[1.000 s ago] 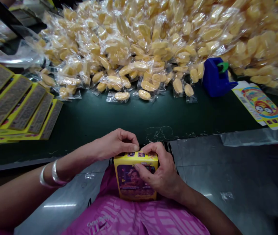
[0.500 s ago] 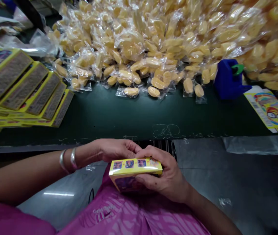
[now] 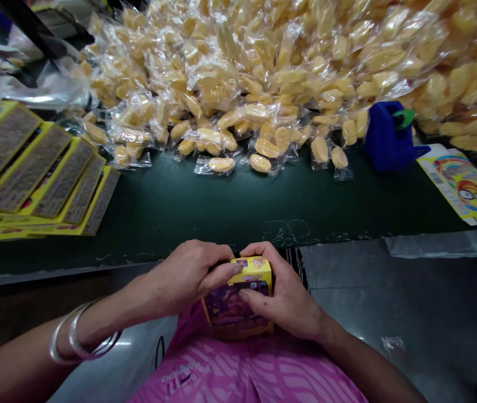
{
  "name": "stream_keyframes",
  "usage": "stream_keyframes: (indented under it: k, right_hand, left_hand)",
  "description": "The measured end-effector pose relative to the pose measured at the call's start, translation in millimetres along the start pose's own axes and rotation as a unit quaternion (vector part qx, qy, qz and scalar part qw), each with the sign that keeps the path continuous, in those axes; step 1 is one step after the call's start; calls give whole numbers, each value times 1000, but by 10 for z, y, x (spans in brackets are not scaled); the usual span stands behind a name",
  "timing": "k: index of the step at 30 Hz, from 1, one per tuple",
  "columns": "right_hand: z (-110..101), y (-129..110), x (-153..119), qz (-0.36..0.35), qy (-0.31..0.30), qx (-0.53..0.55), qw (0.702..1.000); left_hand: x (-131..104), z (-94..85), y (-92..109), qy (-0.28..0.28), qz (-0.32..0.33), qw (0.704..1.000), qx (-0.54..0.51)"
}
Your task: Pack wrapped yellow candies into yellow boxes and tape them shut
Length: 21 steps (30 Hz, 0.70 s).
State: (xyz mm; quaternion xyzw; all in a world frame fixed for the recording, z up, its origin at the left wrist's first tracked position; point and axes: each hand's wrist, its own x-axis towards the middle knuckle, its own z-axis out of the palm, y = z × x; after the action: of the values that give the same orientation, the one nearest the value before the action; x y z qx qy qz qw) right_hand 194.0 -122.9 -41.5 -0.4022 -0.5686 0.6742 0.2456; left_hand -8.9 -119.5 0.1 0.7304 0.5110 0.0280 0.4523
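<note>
A yellow printed carton [image 3: 236, 310] is held upright over my lap, its dark picture side facing me. My left hand [image 3: 198, 274] grips its upper left part, thumb across the top front edge. On the other side my right hand [image 3: 284, 296] wraps around the carton's right edge, thumb pressed on the picture side. The fingers behind the carton are hidden. Both hands are below the near edge of the dark green table [image 3: 204, 207].
Plastic-wrapped yellow oval pieces [image 3: 221, 84] are heaped across the back. Fanned yellow cartons [image 3: 49, 173] lie at the left. At the right are a blue tape dispenser [image 3: 389, 137] with green tape and a flat printed carton [image 3: 464, 187]. Pale plastic bags [image 3: 49, 84] lie at the far left.
My left hand has come over the carton's top left and now grips it. The carton has tilted so more of its picture side shows. My right hand keeps its hold.
</note>
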Motion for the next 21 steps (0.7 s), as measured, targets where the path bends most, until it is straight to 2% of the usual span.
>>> stream_keyframes:
  k: [4,7,12,16,18,20,21]
  right_hand:
    - [-24,70,-36,25,-23,75,997]
    - [-24,75,-41,20,-10,52,998]
    - [-6,101,-41,13,1,18,1000]
    - [38,170,-142,20,7,16,1000]
    - [46,203,-178,23,10,62,998]
    - [21,215,-126,40,24,153,987]
    - [1,204,-54,49,44,205,977]
  left_hand:
    - [26,166,-186,93,54,992,67]
    - [16,211,-239,129,64,978,148]
    - [29,183,-128,50,16,970,237]
    - [-7,146,-37,9,-37,980,194]
    - [-79,92,-20,2,-47,987,151]
    - [-179,25,-22,53,-11,989,134]
    - [-226,4,-29,115,8,983,141]
